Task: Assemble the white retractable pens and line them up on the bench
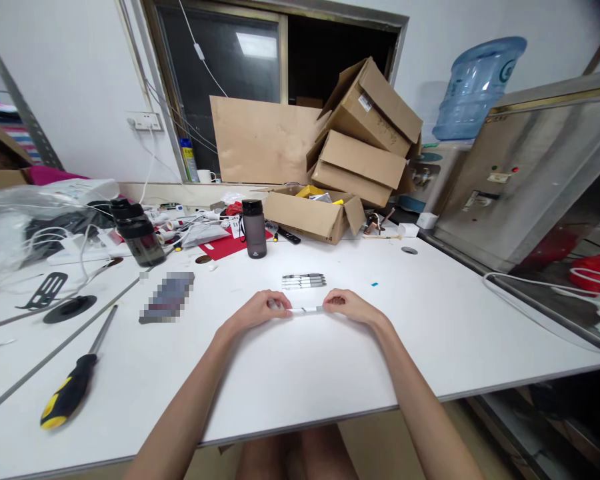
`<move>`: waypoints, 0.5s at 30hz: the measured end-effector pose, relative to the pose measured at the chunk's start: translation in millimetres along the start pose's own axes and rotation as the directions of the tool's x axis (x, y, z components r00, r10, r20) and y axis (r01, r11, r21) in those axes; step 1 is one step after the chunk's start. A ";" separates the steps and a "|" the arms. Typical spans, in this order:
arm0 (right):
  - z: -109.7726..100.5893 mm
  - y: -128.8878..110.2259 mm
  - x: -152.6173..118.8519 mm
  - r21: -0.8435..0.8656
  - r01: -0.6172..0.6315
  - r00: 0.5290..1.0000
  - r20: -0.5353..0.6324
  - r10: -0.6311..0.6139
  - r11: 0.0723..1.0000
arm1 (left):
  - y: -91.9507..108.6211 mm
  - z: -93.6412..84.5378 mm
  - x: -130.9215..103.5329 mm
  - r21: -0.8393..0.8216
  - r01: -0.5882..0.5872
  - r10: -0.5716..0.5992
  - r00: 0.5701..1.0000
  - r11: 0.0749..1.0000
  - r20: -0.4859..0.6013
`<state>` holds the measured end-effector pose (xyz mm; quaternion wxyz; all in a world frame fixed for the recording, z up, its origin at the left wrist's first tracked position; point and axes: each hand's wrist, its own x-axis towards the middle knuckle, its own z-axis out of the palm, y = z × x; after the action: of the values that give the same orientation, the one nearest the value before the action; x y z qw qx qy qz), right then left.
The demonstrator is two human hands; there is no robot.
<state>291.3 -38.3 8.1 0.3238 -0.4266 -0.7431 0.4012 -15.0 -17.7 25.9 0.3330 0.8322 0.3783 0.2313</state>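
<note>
A slim white and grey pen (306, 310) lies crosswise between my two hands, low over the white table or resting on it; I cannot tell which. My left hand (263, 312) pinches its left end between thumb and fingers. At the other end, my right hand (353, 307) closes its fingertips on the grey part. Just beyond the hands, several similar pens (304, 281) lie side by side in a neat stack of rows, all pointing left to right. A small blue scrap (375, 285) lies to their right.
A yellow and black screwdriver (77, 380) lies at the left, near a blurred-out flat object (169, 297). Two dark bottles, one a grey bottle (254, 229), stand behind. An open cardboard box (310, 217) sits at the back. Cables and clutter cover the far left.
</note>
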 end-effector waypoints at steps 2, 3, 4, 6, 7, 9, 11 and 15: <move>0.6 -0.2 -0.5 -0.048 0.006 1.000 0.011 -0.006 0.999 | -0.2 0.3 -0.5 0.035 -0.004 0.003 1.000 0.999 0.005; 0.9 -0.1 -0.5 -0.069 0.006 1.000 0.014 -0.005 0.998 | -0.1 0.8 -0.6 0.047 -0.004 0.003 1.000 0.999 0.008; 1.3 0.3 -0.3 -0.087 0.005 1.000 0.017 -0.004 0.996 | 0.2 1.3 -0.7 0.054 -0.001 0.001 1.000 0.999 0.010; 1.9 0.9 0.1 -0.107 0.003 1.000 0.015 -0.002 0.994 | 1.3 2.1 -1.0 0.056 0.007 -0.008 1.000 0.998 0.012; 2.1 1.1 0.3 -0.111 0.003 1.000 0.015 -0.001 0.994 | 2.1 2.3 -1.3 0.056 0.010 -0.010 1.000 0.998 0.010; 2.5 1.1 0.5 -0.110 0.001 1.000 0.014 0.001 0.994 | 3.9 2.2 -2.0 0.058 0.010 -0.011 1.000 0.998 0.007; 3.0 1.0 0.9 -0.104 0.000 1.000 0.016 0.002 0.995 | 5.3 1.7 -2.6 0.062 0.009 -0.009 1.000 0.998 0.010; 4.3 1.9 2.1 -0.101 -0.002 1.000 0.013 0.004 0.995 | 4.6 1.8 -2.5 0.058 0.011 -0.012 1.000 0.998 0.016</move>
<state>287.6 -37.2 4.7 0.2966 -0.4409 -0.7638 0.3665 -13.1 -22.7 27.7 0.3131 0.8412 0.3868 0.2116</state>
